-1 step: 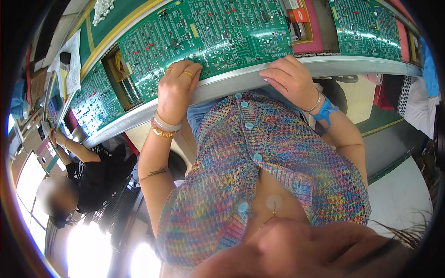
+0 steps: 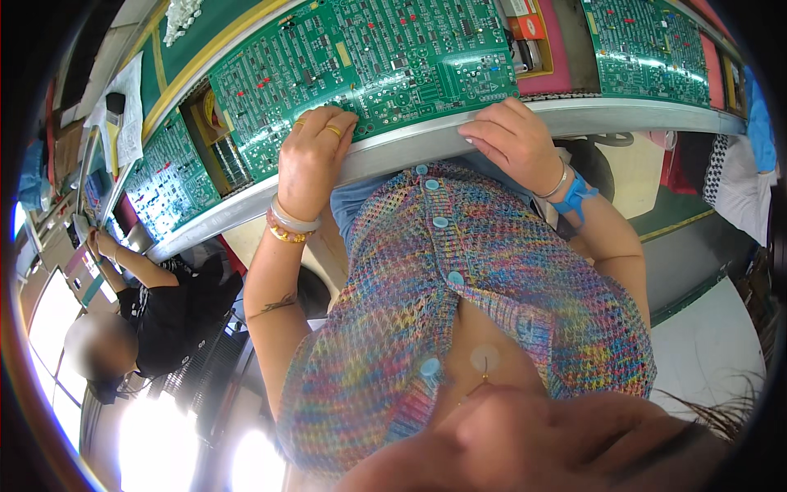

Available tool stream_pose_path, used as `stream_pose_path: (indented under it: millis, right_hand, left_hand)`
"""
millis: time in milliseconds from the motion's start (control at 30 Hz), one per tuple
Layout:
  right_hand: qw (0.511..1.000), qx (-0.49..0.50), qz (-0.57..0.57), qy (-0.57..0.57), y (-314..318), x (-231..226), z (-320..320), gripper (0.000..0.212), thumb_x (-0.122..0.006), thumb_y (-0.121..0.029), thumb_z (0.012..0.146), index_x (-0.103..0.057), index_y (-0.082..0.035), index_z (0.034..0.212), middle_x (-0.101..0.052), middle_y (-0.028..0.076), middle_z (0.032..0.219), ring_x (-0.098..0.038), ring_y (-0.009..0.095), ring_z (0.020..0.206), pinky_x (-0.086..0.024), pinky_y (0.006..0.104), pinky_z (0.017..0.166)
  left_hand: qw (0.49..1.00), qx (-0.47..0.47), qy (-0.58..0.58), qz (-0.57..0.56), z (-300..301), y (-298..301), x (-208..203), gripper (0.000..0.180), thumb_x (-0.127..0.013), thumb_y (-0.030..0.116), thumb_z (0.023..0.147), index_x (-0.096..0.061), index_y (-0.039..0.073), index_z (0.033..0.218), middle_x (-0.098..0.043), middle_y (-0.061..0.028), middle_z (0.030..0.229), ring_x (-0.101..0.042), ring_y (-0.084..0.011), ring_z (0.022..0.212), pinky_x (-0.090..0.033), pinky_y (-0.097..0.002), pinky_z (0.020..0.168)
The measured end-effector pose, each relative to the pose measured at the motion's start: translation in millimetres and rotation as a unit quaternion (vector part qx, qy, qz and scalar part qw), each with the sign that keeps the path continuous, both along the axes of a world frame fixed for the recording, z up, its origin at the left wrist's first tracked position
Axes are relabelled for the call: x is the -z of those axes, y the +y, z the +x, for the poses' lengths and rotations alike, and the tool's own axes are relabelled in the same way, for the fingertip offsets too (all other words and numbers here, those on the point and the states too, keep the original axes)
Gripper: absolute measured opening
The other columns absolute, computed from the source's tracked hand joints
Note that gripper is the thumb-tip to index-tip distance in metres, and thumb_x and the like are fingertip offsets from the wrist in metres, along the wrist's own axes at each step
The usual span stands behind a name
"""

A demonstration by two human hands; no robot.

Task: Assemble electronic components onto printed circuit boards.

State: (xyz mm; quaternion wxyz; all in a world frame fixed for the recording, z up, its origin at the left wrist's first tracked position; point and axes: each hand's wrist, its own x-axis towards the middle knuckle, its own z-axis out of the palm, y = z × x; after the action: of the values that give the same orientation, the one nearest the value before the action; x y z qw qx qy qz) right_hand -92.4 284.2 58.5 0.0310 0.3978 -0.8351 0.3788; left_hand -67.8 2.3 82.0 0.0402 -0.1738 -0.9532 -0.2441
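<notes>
A large green circuit board (image 2: 385, 61) with many small parts lies in front of me along a metal rail (image 2: 410, 141). At its near edge, left of the middle, my left hand (image 2: 311, 156) is closed, with the fingers curled together over the board. Whatever the fingertips hold, if anything, is hidden. My right hand (image 2: 520, 143) is closed too, at the rail by the board's near right corner. Its bent fingers and thumb come close together, and I cannot make out anything between them.
More circuit boards lie left (image 2: 172, 176) and right (image 2: 652, 53) along the rail. An open tray (image 2: 548, 37) with small items sits beyond my right hand. White pieces (image 2: 180, 18) lie at the far left. Another person (image 2: 176, 307) works at the left.
</notes>
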Motion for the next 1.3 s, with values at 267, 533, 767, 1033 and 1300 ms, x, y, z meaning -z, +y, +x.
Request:
stream_pose_path:
  millis: [267, 533, 767, 1033, 1300]
  right_hand:
    - [1.0, 0.002, 0.002, 0.006, -1, -6, -3, 0.022, -0.07, -0.004, 0.069, -0.064, -0.009, 0.09, -0.058, 0.003, 0.084, -0.052, 0.022, 0.074, -0.045, 0.0314, 0.064]
    - [0.989, 0.114, 0.072, 0.064, -3, -67, -99, 0.013, -0.066, -0.012, 0.079, -0.064, -0.006, 0.091, -0.064, 0.01, 0.09, -0.06, 0.029, 0.084, -0.049, 0.0355, 0.071]
    - [0.966, 0.152, 0.123, 0.17, -55, -60, -283, 0.007, -0.063, -0.012, 0.073, -0.065, -0.006, 0.076, -0.061, 0.013, 0.079, -0.058, 0.032, 0.085, -0.047, 0.0423, 0.072]
    - [0.851, 0.111, 0.365, 0.36, -101, -8, -358, 0.01, -0.06, -0.015, 0.073, -0.07, -0.011, 0.074, -0.065, 0.009, 0.083, -0.06, 0.029, 0.093, -0.05, 0.0392, 0.078]
    - [0.98, 0.108, 0.16, -0.047, -86, -65, -343, 0.009, -0.06, -0.014, 0.081, -0.061, -0.005, 0.08, -0.065, 0.013, 0.078, -0.063, 0.028, 0.076, -0.05, 0.0394, 0.068]
  left_hand:
    - [0.998, 0.054, 0.013, -0.033, -6, -6, -1, 0.02, -0.068, 0.003, 0.072, -0.065, 0.006, 0.092, -0.061, -0.007, 0.091, -0.06, -0.0249, 0.084, -0.051, -0.0338, 0.071]
    - [0.993, 0.033, -0.037, 0.106, -55, -4, -31, 0.017, -0.072, 0.008, 0.072, -0.064, 0.004, 0.087, -0.06, -0.0093, 0.086, -0.06, -0.0271, 0.079, -0.049, -0.0351, 0.069]
    - [0.981, -0.048, 0.077, 0.173, -212, 9, -27, 0.009, -0.07, 0.012, 0.077, -0.068, 0.005, 0.083, -0.065, -0.0075, 0.084, -0.064, -0.0225, 0.074, -0.051, -0.0312, 0.067]
    - [0.983, -0.105, 0.095, 0.119, -306, 10, 0, 0.016, -0.069, 0.021, 0.078, -0.072, 0.01, 0.089, -0.069, -0.0089, 0.087, -0.066, -0.022, 0.079, -0.051, -0.0336, 0.073]
    - [0.987, -0.085, 0.089, 0.098, -331, 25, 8, 0.017, -0.067, 0.02, 0.079, -0.071, 0.01, 0.091, -0.07, -0.0106, 0.085, -0.067, -0.0248, 0.079, -0.052, -0.0343, 0.072]
